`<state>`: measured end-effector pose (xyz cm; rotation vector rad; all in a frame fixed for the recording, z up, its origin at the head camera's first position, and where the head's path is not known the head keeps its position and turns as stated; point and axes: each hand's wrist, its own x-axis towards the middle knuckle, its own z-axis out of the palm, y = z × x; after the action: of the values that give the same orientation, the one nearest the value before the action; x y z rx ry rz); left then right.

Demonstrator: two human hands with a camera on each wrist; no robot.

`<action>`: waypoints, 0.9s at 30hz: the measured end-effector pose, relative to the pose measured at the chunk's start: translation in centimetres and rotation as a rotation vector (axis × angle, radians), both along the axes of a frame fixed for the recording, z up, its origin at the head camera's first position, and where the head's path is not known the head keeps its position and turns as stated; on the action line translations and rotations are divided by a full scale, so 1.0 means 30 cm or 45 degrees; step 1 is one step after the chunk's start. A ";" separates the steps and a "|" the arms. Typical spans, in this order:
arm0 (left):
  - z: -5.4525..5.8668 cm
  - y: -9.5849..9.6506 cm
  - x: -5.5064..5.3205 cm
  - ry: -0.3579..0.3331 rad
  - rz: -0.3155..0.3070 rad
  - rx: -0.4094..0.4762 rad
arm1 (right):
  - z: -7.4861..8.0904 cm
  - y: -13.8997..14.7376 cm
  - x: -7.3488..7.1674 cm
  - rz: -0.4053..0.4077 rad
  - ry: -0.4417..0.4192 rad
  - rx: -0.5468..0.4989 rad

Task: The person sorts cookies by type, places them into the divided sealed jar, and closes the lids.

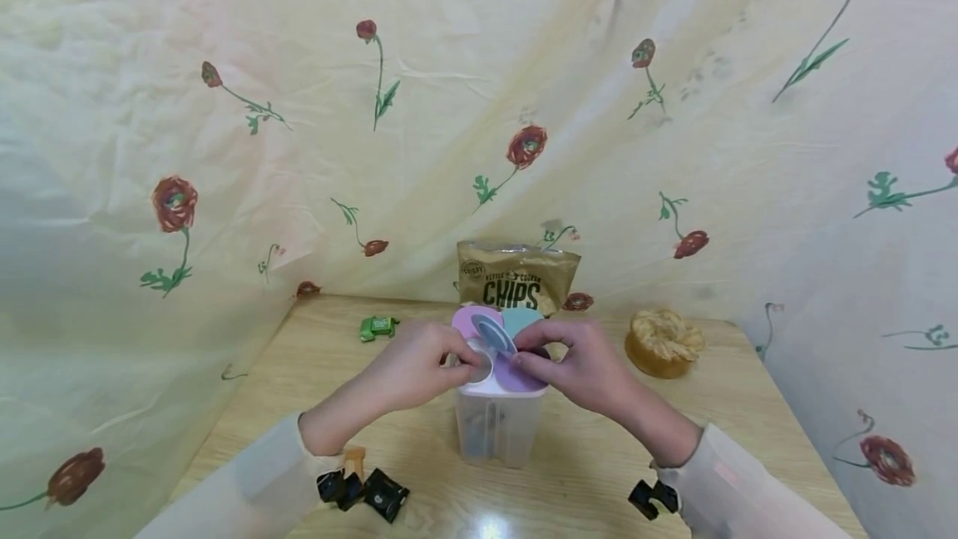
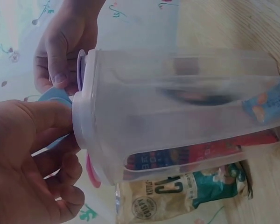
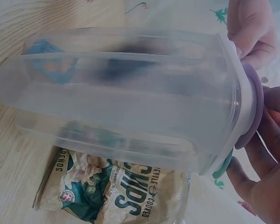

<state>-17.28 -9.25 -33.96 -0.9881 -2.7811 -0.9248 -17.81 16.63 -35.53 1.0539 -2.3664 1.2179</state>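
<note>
A clear plastic container [image 1: 494,431] stands on the table under a white top with pink, teal, purple and blue flip lids. The blue lid [image 1: 494,333] is raised, and my right hand [image 1: 580,364] pinches its edge. My left hand [image 1: 419,364] is at the round opening beneath that lid, fingertips at the rim; I see nothing between them. Inside the container, a dark blurred item [image 3: 135,56] hangs partway down, apart from the fingers. Lower down lies a blue packet [image 2: 268,102], and red and dark packaging [image 2: 191,156] shows in another compartment.
Behind the container stands a chips bag [image 1: 516,277]. A green wrapped packet [image 1: 377,328] lies at the back left, a round bread-like item [image 1: 664,343] at the right. Near my left wrist lie a black packet [image 1: 386,495] and a small tan item [image 1: 355,461].
</note>
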 end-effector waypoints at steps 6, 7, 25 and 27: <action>-0.009 -0.015 0.008 -0.056 0.026 0.133 | -0.004 0.000 0.002 0.007 -0.025 -0.015; -0.010 -0.023 0.010 -0.064 0.035 0.170 | -0.005 0.000 0.002 0.009 -0.026 -0.018; -0.105 -0.295 -0.029 -0.237 0.189 0.214 | -0.005 0.000 0.004 -0.007 0.008 -0.040; -0.135 -0.329 -0.037 -0.282 0.192 0.144 | -0.004 0.000 0.004 -0.009 0.011 -0.042</action>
<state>-18.37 -19.11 -38.01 -0.6880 -2.8887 -1.2205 -17.70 16.64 -35.63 1.0372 -2.3336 1.2429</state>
